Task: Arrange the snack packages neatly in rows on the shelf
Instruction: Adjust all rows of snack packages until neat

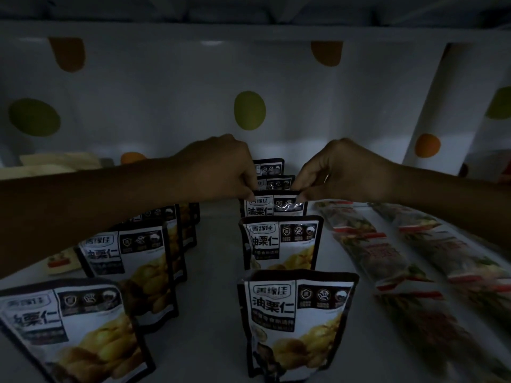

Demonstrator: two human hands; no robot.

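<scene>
The held package (265, 207) is stood upright on the shelf (215, 286), third from the front in the centre row (297, 322). Its top left corner is pinched by the left hand (221, 170) and its top right corner by the right hand (343, 172), fingers curled. A left row (130, 252) of matching packages is stood alongside. Flat packets (387, 252) are laid to the right.

A shop display shelf is shown, dimly lit. Identical stand-up snack pouches (279, 241) are lined up in 2 rows at the centre and lower left, long flat packets (387, 252) are laid in lines at the right, and a white back panel (166, 106) with coloured dots is seen above.
</scene>
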